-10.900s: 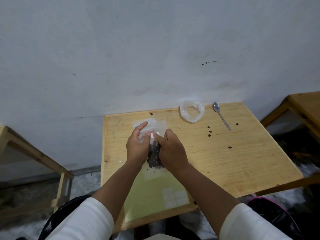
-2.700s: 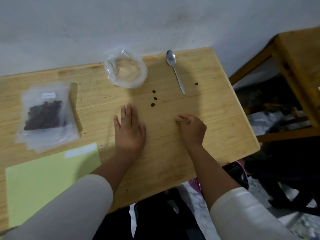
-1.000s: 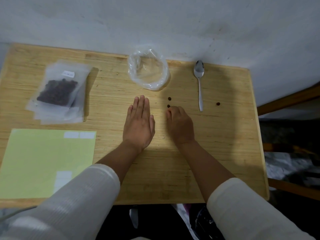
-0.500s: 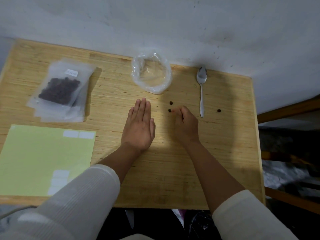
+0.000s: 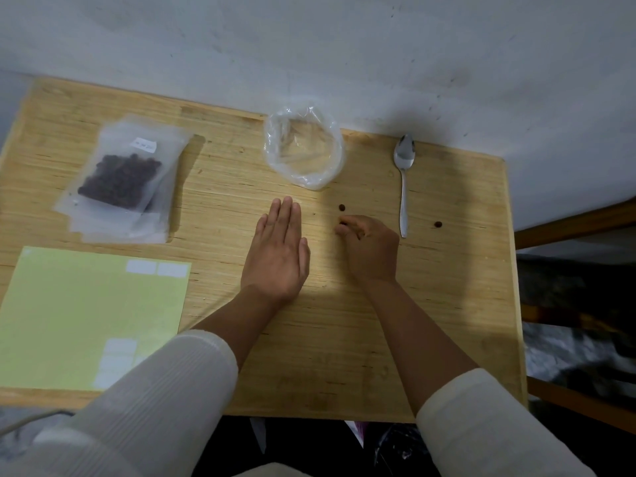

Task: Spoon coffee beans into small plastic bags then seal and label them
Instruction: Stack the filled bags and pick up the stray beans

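Pinching at a stray coffee bean [image 5: 341,207] mid-frame, my right hand [image 5: 370,247] curls; whether it holds one, I cannot tell. My left hand [image 5: 277,251] lies flat on the tabletop [image 5: 447,304]. Beans are small, hard, apt to roll: pinch from above.

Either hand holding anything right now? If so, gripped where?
Left hand lies flat on the table, holding nothing. Right hand has fingertips curled as if pinching a stray bean; the bean itself is hidden.
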`<state>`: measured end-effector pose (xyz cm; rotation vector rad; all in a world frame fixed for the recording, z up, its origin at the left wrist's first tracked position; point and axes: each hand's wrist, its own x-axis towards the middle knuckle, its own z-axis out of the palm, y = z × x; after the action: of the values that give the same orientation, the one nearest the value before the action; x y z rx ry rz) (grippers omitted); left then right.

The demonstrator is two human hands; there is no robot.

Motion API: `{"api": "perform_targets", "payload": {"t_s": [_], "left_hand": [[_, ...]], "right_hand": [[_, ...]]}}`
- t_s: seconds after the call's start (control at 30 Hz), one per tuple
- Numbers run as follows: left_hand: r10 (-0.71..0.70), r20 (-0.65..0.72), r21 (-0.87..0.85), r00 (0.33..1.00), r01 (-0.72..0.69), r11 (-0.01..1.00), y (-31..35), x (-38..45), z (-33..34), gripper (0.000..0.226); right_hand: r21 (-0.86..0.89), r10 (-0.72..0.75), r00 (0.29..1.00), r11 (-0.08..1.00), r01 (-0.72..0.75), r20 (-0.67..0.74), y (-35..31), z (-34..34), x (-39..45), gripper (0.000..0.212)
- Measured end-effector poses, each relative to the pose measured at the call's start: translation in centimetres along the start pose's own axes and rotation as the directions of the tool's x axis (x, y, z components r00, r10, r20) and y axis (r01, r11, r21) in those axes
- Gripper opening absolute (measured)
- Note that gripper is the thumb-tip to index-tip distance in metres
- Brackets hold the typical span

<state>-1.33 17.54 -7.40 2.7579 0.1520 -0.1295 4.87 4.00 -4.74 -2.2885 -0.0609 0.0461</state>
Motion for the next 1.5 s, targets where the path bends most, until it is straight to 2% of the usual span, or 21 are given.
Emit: {"api": "perform_targets", "payload": {"t_s": [0.2, 0.53, 0.63, 0.7, 0.77, 0.87, 0.93, 0.97, 1.03, 1.1, 1.17, 1.37, 1.5], "left_hand": [[0.002, -0.007, 0.009, 1.0, -0.001, 1.0, 0.0, 0.0, 0.0, 0.063], [0.009, -0.009, 0.03, 1.0, -0.009, 1.0, 0.1, 0.0, -0.1, 0.064], [0.006, -0.007, 0.027, 1.0, -0.006, 1.0, 0.1, 0.0, -0.1, 0.065], [-0.003, -0.007, 0.028, 1.0, 0.003, 1.0, 0.2, 0.0, -0.1, 0.062], [-0.015, 0.005, 0.03, 1.0, 0.015, 0.999, 0.3, 0.0, -0.2, 0.057], [-0.006, 0.026, 0.015, 1.0, 0.006, 1.0, 0.7, 0.1, -0.5, 0.057], [0.015, 0.033, -0.005, 0.999, -0.015, 1.0, 1.5, 0.4, -0.4, 0.057], [0.022, 0.033, -0.012, 0.999, -0.022, 1.0, 1.9, 0.6, -0.3, 0.057], [0.023, 0.038, 0.003, 0.999, -0.023, 1.0, 2.3, 1.1, 0.1, 0.058], [0.027, 0.025, 0.029, 0.999, -0.027, 0.999, 2.2, 1.2, 0.4, 0.062], [0.039, 0.009, 0.017, 0.999, -0.039, 0.999, 2.1, 1.1, 0.5, 0.065], [0.041, -0.024, -0.024, 0.999, -0.042, 0.999, 2.2, 1.3, 0.7, 0.063], [0.041, -0.027, -0.028, 0.999, -0.042, 0.999, 2.1, 1.2, 0.8, 0.063]], "right_hand": [[-0.039, 0.033, 0.999, 0.999, -0.034, -0.023, 0.0, 0.5, -0.1, 0.009], [-0.211, -0.12, 0.992, 0.971, 0.111, -0.031, 1.1, 1.2, -0.5, 0.015], [-0.21, -0.085, 0.996, 0.974, 0.082, -0.005, 0.9, 1.1, -0.6, 0.013], [-0.113, 0.031, 0.999, 0.993, -0.032, -0.008, 0.3, 0.6, -0.4, 0.011], [0.083, 0.214, 0.977, 0.973, -0.214, 0.001, -0.5, -0.2, -0.1, 0.011], [0.403, 0.441, 0.886, 0.792, -0.459, 0.141, -1.0, -1.3, 0.5, 0.014], [0.573, 0.471, 0.855, 0.647, -0.504, 0.22, -1.2, -1.7, 0.8, 0.017], [0.595, 0.46, 0.856, 0.628, -0.502, 0.236, -1.2, -1.8, 1.1, 0.018], [0.541, 0.423, 0.875, 0.691, -0.479, 0.235, -1.2, -1.8, 1.5, 0.021], [0.369, 0.347, 0.92, 0.843, -0.391, 0.183, -0.9, -1.6, 1.9, 0.023], [0.203, 0.24, 0.959, 0.942, -0.267, 0.148, -0.6, -1.4, 2.3, 0.022], [-0.006, 0.041, 0.992, 0.999, -0.041, 0.12, 0.0, -0.3, 2.9, 0.022], [-0.038, -0.021, 0.998, 0.999, 0.023, 0.064, 0.3, 0.1, 2.7, 0.018]]}}
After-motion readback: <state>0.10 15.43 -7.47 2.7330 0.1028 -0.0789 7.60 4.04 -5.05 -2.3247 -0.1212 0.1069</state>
